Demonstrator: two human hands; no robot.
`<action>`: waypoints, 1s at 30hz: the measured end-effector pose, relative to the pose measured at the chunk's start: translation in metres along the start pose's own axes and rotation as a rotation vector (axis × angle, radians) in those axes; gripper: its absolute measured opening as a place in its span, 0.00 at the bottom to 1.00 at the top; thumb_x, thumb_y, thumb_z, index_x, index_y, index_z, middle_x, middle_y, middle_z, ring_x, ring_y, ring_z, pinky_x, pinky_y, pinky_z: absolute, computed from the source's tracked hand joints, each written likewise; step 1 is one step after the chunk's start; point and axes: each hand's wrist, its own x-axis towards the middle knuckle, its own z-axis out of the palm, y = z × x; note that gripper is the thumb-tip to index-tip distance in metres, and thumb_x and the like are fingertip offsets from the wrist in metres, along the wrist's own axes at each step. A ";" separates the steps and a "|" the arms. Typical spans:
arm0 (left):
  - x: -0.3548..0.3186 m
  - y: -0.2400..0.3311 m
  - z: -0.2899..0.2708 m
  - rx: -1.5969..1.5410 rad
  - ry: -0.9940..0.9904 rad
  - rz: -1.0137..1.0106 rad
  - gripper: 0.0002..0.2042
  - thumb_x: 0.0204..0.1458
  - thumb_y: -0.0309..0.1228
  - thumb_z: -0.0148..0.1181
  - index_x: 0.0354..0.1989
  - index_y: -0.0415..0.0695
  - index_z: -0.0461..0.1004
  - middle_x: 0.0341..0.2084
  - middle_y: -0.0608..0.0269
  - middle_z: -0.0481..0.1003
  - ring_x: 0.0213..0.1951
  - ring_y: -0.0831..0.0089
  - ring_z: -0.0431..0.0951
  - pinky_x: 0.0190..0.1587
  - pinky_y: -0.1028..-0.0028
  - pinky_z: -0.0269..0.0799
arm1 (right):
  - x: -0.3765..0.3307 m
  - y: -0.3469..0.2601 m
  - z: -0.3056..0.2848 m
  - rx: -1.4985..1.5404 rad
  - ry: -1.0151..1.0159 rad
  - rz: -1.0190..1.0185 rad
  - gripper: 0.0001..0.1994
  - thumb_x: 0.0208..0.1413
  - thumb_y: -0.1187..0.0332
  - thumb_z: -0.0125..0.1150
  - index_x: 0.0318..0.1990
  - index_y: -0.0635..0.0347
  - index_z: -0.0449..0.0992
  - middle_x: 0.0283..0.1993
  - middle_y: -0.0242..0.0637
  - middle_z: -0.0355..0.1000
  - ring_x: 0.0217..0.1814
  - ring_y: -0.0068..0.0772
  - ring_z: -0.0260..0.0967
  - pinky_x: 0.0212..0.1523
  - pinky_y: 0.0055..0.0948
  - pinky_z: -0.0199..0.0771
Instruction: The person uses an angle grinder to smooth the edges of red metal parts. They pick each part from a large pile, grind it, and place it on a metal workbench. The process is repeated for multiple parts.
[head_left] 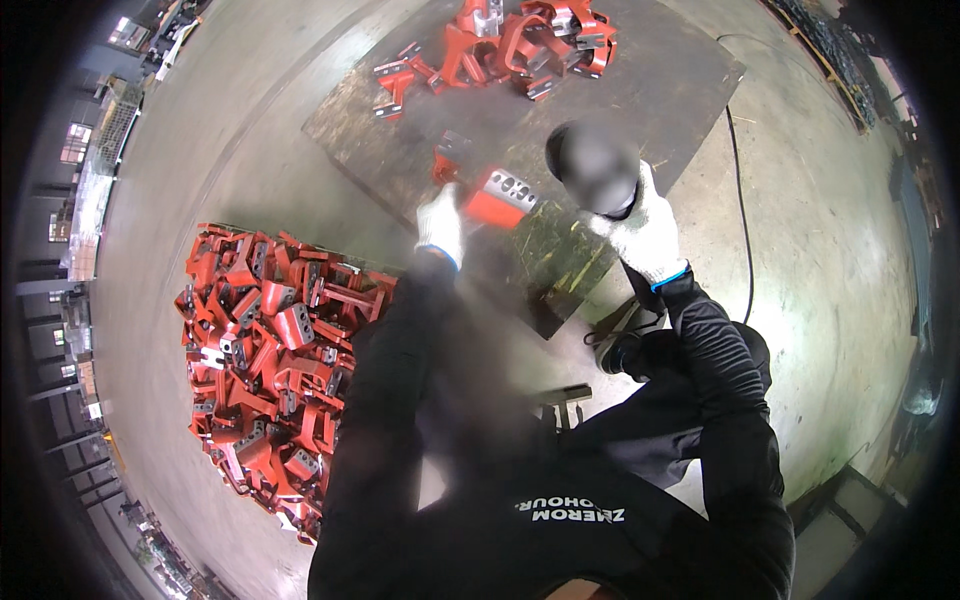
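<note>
My left hand (440, 228), in a white knitted glove, grips a red metal bracket (492, 212) at its left side. The bracket has a bare grey face with dark holes, and it is held over a dark metal plate (385, 160). Just beyond my left fingers is another small red part (446, 165). In my right hand (648, 238), also gloved in white, is a dark tool with a round head (594, 165), blurred, so its exact kind does not show. The tool's head is to the right of the bracket, apart from it.
Several red brackets (525, 50) lie heaped at the plate's far side. A large pile of similar brackets (290, 350) stands on the left. A black cable (740, 190) runs along the concrete floor (820, 250) at right. My shoe (612, 350) is near the plate's corner.
</note>
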 end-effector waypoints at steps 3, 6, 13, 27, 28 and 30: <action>0.009 -0.005 -0.001 0.000 0.170 0.101 0.15 0.61 0.36 0.63 0.46 0.34 0.79 0.38 0.54 0.81 0.33 0.63 0.83 0.33 0.61 0.81 | -0.010 -0.014 0.004 0.111 -0.044 -0.036 0.43 0.47 0.53 0.79 0.69 0.51 0.63 0.49 0.54 0.82 0.53 0.58 0.81 0.52 0.45 0.82; 0.017 -0.011 -0.008 0.226 0.175 0.186 0.14 0.61 0.35 0.62 0.43 0.34 0.80 0.35 0.58 0.81 0.33 0.65 0.83 0.32 0.62 0.79 | -0.018 -0.020 0.009 0.148 -0.220 -0.036 0.49 0.43 0.54 0.85 0.71 0.56 0.62 0.56 0.50 0.80 0.58 0.47 0.81 0.57 0.39 0.79; 0.023 -0.018 -0.010 0.342 0.157 0.245 0.13 0.61 0.33 0.61 0.44 0.33 0.81 0.32 0.62 0.81 0.31 0.72 0.78 0.33 0.67 0.73 | -0.025 -0.028 0.016 0.123 -0.267 -0.012 0.42 0.47 0.49 0.76 0.69 0.45 0.63 0.47 0.59 0.80 0.49 0.68 0.78 0.48 0.52 0.80; 0.021 -0.004 -0.015 0.137 0.035 0.088 0.15 0.63 0.37 0.60 0.48 0.37 0.80 0.40 0.57 0.81 0.38 0.63 0.84 0.38 0.60 0.82 | -0.009 -0.017 0.008 0.628 -0.266 0.116 0.46 0.47 0.56 0.84 0.71 0.59 0.63 0.61 0.45 0.74 0.64 0.35 0.72 0.63 0.35 0.73; 0.020 -0.006 -0.016 0.115 0.015 0.077 0.15 0.64 0.37 0.59 0.48 0.37 0.80 0.41 0.56 0.81 0.39 0.63 0.84 0.38 0.60 0.82 | -0.009 -0.017 0.009 0.649 -0.294 0.158 0.46 0.47 0.57 0.84 0.71 0.59 0.63 0.62 0.44 0.73 0.64 0.34 0.71 0.63 0.35 0.73; 0.016 -0.006 -0.015 0.118 -0.026 0.046 0.16 0.65 0.37 0.57 0.49 0.36 0.79 0.42 0.55 0.81 0.41 0.62 0.84 0.40 0.60 0.82 | -0.008 -0.016 0.011 0.686 -0.351 0.243 0.45 0.48 0.59 0.84 0.71 0.60 0.63 0.62 0.42 0.72 0.64 0.32 0.69 0.64 0.34 0.72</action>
